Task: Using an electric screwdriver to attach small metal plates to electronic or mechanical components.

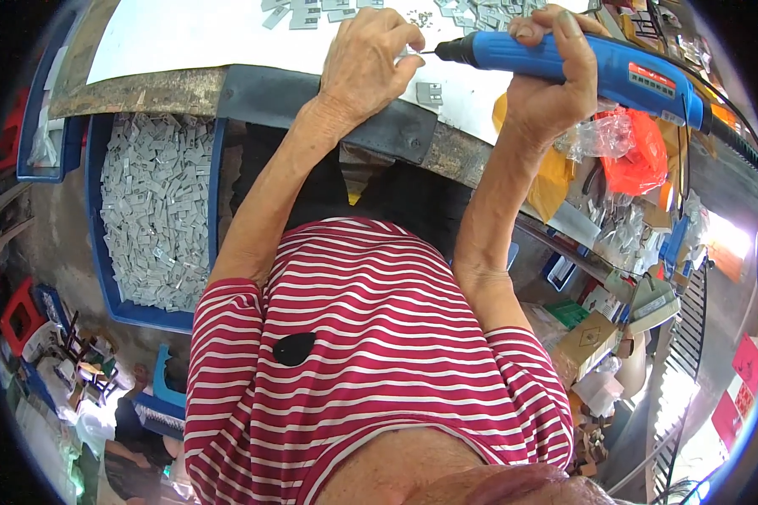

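Note:
In my right hand [556,88] is a blue electric screwdriver [514,55], gripped round its body and held nearly level, its thin bit pointing left. The thumb and forefinger of my left hand [358,71] are closed right at the bit's tip, pinching a small grey piece that the fingers mostly hide. Just below the bit, a flat grey piece [429,93], perhaps a small pencil sharpener body, lies on the white work surface [185,38]. More such grey pieces [305,17] lie beyond my left hand. Between them and another group sits a little heap of tiny screws [419,17].
A dark pad [269,93] covers the bench's front edge under my left wrist. Below left stands a blue bin [97,219] full of grey pieces. Red and clear plastic bags [636,156] hang at the right, beside the screwdriver's cable [737,143]. Cardboard boxes [589,341] are lower right.

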The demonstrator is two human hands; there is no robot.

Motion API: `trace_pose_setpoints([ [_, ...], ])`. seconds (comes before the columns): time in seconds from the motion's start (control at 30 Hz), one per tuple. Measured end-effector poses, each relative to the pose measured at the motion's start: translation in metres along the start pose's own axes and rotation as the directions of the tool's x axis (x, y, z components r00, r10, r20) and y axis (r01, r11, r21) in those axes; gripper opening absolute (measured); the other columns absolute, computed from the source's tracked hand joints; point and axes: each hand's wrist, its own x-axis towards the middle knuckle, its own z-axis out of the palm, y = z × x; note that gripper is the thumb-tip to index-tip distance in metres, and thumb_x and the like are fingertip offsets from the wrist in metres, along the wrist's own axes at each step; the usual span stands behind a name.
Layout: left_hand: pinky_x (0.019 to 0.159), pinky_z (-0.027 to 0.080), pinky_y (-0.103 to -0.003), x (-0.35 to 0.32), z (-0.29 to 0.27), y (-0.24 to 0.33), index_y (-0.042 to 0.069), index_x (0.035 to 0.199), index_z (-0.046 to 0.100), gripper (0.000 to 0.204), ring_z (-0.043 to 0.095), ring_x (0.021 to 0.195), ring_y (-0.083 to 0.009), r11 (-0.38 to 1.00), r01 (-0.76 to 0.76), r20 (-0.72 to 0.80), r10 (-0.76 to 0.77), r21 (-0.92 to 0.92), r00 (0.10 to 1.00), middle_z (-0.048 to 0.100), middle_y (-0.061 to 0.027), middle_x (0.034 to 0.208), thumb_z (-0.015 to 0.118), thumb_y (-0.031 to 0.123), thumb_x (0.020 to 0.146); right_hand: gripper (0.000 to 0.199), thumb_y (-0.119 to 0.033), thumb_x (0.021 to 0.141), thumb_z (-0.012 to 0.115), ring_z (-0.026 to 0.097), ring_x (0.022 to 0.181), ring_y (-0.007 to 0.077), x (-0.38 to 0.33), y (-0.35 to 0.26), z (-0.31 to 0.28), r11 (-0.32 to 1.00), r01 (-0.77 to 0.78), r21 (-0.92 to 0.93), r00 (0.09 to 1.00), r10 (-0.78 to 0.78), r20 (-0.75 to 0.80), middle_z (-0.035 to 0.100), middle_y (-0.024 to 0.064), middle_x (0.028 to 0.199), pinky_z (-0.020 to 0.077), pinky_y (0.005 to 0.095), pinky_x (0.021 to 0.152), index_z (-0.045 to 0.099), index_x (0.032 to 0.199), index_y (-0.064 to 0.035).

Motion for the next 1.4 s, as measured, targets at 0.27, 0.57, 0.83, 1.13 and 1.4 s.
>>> trace_pose_setpoints([
  [0.27,0.066,0.043,-0.031,0.0,0.0,-0.002,0.007,0.082,0.064,0.012,0.053,0.073,-0.0168,0.994,-0.008,-0.069,0.0,-0.111,0.998,0.06,-0.0031,0.08,0.066,0.016,0.076,0.017,-0.006,0.077,0.054,0.051,0.062,0.0197,0.011,-0.004,-0.017,0.993,-0.009,0.119,0.999,0.005,0.033,0.058,0.0139,0.078,0.0402,0.0379,0.067,0.048,0.093,-0.0058],
  [0.57,0.074,0.048,-0.022,0.0,-0.016,0.005,0.004,0.09,0.066,0.018,0.06,0.081,-0.0108,0.425,0.415,0.277,-0.35,-0.805,0.895,0.065,-0.0051,0.081,0.068,0.014,0.077,0.016,-0.008,0.077,0.053,0.053,0.06,0.0202,0.01,-0.033,-0.018,0.926,-0.037,0.375,0.997,0.008,0.079,0.059,0.0148,0.082,0.0412,0.0385,0.064,0.053,0.093,-0.0056],
  [0.83,0.08,0.048,-0.026,-0.002,-0.014,-0.001,0.002,0.093,0.065,0.019,0.061,0.085,-0.015,0.346,0.393,0.296,-0.301,-0.852,0.907,0.066,-0.0083,0.086,0.067,0.011,0.077,0.016,-0.006,0.077,0.053,0.054,0.06,0.0207,0.009,-0.036,-0.014,0.919,-0.016,0.394,0.995,-0.024,0.098,0.06,0.0158,0.081,0.0414,0.039,0.061,0.057,0.093,-0.0057],
  [1.13,0.081,0.049,-0.027,-0.001,-0.016,0.006,0.005,0.091,0.067,0.016,0.062,0.085,-0.0142,0.523,0.396,0.278,-0.292,-0.754,0.915,0.066,-0.0064,0.084,0.064,0.017,0.08,0.014,-0.01,0.077,0.056,0.05,0.061,0.0179,0.01,-0.04,-0.014,0.967,0.026,0.252,0.993,-0.054,0.105,0.056,0.0154,0.082,0.0368,0.0345,0.064,0.056,0.088,-0.0016],
  [1.4,0.082,0.049,-0.024,0.001,-0.013,0.012,0.006,0.089,0.067,0.016,0.062,0.084,-0.0135,0.595,0.324,0.25,-0.206,-0.735,0.946,0.066,-0.0044,0.083,0.061,0.019,0.081,0.019,-0.007,0.077,0.051,0.049,0.061,0.0187,0.014,-0.045,-0.01,0.987,0.003,0.159,0.957,-0.049,0.287,0.056,0.0171,0.082,0.036,0.0358,0.064,0.056,0.094,-0.0017],
])
